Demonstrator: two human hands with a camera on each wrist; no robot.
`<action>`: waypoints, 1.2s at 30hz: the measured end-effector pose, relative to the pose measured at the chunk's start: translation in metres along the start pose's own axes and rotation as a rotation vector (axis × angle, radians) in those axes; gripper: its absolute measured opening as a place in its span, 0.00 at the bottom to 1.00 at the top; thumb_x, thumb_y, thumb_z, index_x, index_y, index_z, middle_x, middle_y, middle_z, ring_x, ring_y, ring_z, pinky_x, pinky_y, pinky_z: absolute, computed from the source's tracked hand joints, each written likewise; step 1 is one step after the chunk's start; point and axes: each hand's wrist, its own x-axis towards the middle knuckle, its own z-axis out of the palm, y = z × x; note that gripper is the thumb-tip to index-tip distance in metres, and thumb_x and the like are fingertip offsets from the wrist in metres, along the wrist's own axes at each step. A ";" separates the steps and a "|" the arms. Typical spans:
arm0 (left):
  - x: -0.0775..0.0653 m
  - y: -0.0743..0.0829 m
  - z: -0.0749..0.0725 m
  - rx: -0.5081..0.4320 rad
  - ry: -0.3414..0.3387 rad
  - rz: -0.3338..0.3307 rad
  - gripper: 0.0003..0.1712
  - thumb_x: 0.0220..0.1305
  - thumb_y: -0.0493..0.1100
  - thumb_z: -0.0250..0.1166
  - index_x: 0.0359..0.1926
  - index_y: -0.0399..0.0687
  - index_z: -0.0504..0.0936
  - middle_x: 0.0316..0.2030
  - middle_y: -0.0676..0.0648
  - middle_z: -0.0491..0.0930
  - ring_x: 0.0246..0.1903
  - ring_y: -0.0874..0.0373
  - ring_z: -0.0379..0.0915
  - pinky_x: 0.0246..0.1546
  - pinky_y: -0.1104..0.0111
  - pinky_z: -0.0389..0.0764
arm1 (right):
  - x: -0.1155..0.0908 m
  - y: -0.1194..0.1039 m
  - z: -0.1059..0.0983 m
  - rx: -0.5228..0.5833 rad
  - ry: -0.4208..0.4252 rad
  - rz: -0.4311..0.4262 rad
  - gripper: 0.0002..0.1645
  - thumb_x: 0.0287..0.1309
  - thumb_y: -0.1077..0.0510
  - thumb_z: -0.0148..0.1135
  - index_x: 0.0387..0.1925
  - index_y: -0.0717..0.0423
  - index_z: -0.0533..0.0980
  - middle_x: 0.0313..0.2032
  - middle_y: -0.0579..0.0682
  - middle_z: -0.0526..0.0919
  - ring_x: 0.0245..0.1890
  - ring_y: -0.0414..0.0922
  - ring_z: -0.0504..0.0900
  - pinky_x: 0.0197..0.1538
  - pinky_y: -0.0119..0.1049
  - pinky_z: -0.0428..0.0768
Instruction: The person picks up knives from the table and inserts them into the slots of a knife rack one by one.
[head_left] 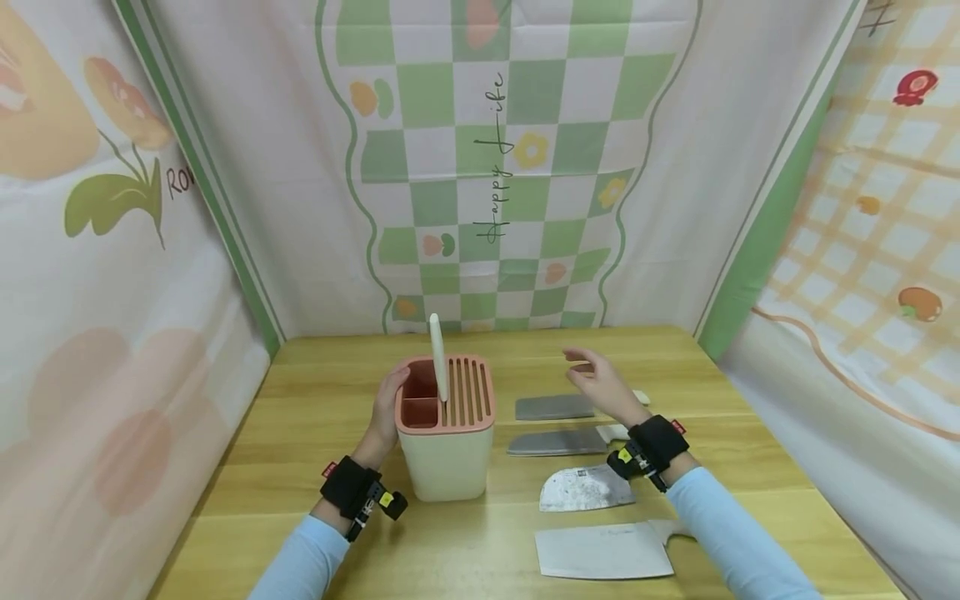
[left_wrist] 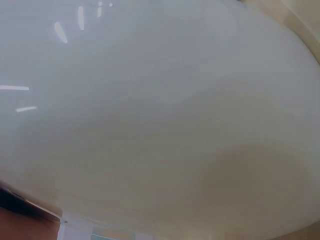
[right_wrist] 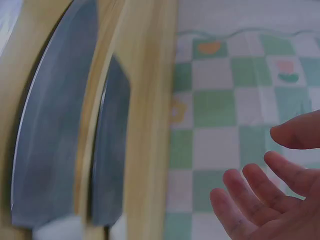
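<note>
A yellowish wood-grain table (head_left: 300, 450) carries everything. A cream holder with a pink top (head_left: 448, 462) stands upright on it, left of four knives. These lie flat in a column, apart from one another, blade ends to the left: farthest a narrow grey knife (head_left: 553, 407), next a longer grey knife (head_left: 558, 442), then a mottled, curved knife (head_left: 587, 489), its right end hidden and so perhaps its handle, and nearest a broad cleaver (head_left: 603, 552).
</note>
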 end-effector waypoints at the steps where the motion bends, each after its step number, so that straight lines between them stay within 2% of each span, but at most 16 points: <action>1: -0.001 -0.001 0.000 0.003 0.000 -0.001 0.31 0.79 0.51 0.38 0.60 0.26 0.68 0.47 0.53 0.80 0.48 0.59 0.76 0.46 0.70 0.81 | 0.000 0.007 -0.003 -0.013 0.001 0.020 0.28 0.71 0.59 0.54 0.69 0.60 0.64 0.64 0.66 0.69 0.60 0.63 0.74 0.56 0.53 0.79; 8: -0.002 -0.001 -0.001 0.002 -0.008 0.014 0.31 0.78 0.53 0.37 0.60 0.28 0.69 0.48 0.51 0.79 0.48 0.57 0.76 0.47 0.69 0.81 | 0.007 0.051 -0.024 -0.222 -0.045 0.087 0.26 0.69 0.61 0.55 0.65 0.67 0.67 0.63 0.71 0.69 0.59 0.69 0.71 0.56 0.60 0.75; 14: -0.003 -0.001 -0.003 0.017 -0.011 0.008 0.32 0.78 0.53 0.37 0.61 0.27 0.68 0.48 0.51 0.79 0.50 0.51 0.74 0.47 0.69 0.81 | 0.010 0.064 -0.035 -0.383 -0.115 0.135 0.26 0.66 0.60 0.58 0.59 0.75 0.70 0.58 0.75 0.73 0.57 0.70 0.73 0.56 0.62 0.75; 18: -0.001 -0.001 -0.003 0.012 -0.023 0.024 0.32 0.79 0.52 0.36 0.60 0.25 0.67 0.47 0.49 0.79 0.47 0.48 0.75 0.43 0.70 0.82 | 0.009 0.074 -0.038 -0.414 -0.168 0.198 0.26 0.62 0.67 0.52 0.61 0.74 0.69 0.59 0.75 0.71 0.57 0.69 0.73 0.50 0.55 0.78; 21: 0.001 -0.001 -0.003 -0.003 -0.040 0.039 0.32 0.79 0.51 0.36 0.60 0.24 0.66 0.46 0.45 0.78 0.45 0.47 0.75 0.40 0.71 0.82 | 0.009 0.088 -0.039 -0.455 -0.190 0.236 0.27 0.59 0.71 0.48 0.61 0.71 0.70 0.60 0.74 0.71 0.56 0.66 0.74 0.47 0.50 0.76; 24: 0.002 -0.001 -0.003 -0.010 -0.045 0.033 0.31 0.79 0.51 0.36 0.60 0.25 0.67 0.46 0.44 0.78 0.45 0.46 0.75 0.39 0.72 0.82 | 0.007 0.099 -0.042 -0.506 -0.204 0.224 0.25 0.59 0.72 0.47 0.59 0.70 0.73 0.59 0.73 0.72 0.51 0.62 0.75 0.47 0.51 0.76; 27: 0.002 -0.001 -0.003 -0.005 -0.043 0.022 0.31 0.79 0.52 0.36 0.60 0.29 0.68 0.46 0.48 0.79 0.46 0.49 0.75 0.41 0.71 0.82 | 0.004 0.102 -0.044 -0.529 -0.209 0.195 0.25 0.56 0.73 0.47 0.56 0.72 0.75 0.56 0.73 0.74 0.48 0.62 0.75 0.45 0.51 0.76; 28: 0.002 -0.001 -0.003 -0.001 -0.040 0.020 0.30 0.79 0.52 0.35 0.60 0.30 0.69 0.46 0.50 0.79 0.46 0.51 0.76 0.42 0.71 0.82 | 0.003 0.102 -0.044 -0.536 -0.214 0.185 0.25 0.55 0.74 0.47 0.55 0.72 0.75 0.55 0.74 0.74 0.48 0.63 0.75 0.43 0.50 0.75; 31: 0.001 -0.001 -0.003 0.008 -0.034 0.020 0.30 0.79 0.52 0.35 0.61 0.31 0.69 0.47 0.52 0.79 0.47 0.54 0.76 0.43 0.71 0.82 | 0.000 0.102 -0.045 -0.552 -0.214 0.161 0.26 0.53 0.76 0.47 0.54 0.72 0.76 0.54 0.73 0.76 0.52 0.67 0.75 0.45 0.51 0.76; 33: 0.001 0.000 -0.003 0.010 -0.030 0.020 0.31 0.79 0.52 0.36 0.61 0.31 0.69 0.46 0.51 0.79 0.47 0.53 0.76 0.42 0.71 0.82 | -0.001 0.102 -0.047 -0.550 -0.218 0.149 0.27 0.51 0.77 0.48 0.54 0.72 0.76 0.53 0.73 0.76 0.52 0.67 0.75 0.45 0.50 0.75; 36: 0.003 0.000 -0.003 0.002 -0.024 0.013 0.31 0.78 0.53 0.36 0.61 0.29 0.68 0.46 0.51 0.79 0.46 0.50 0.75 0.40 0.71 0.82 | -0.003 0.105 -0.051 -0.540 -0.216 0.136 0.26 0.51 0.76 0.49 0.53 0.73 0.76 0.53 0.73 0.77 0.53 0.69 0.74 0.51 0.56 0.77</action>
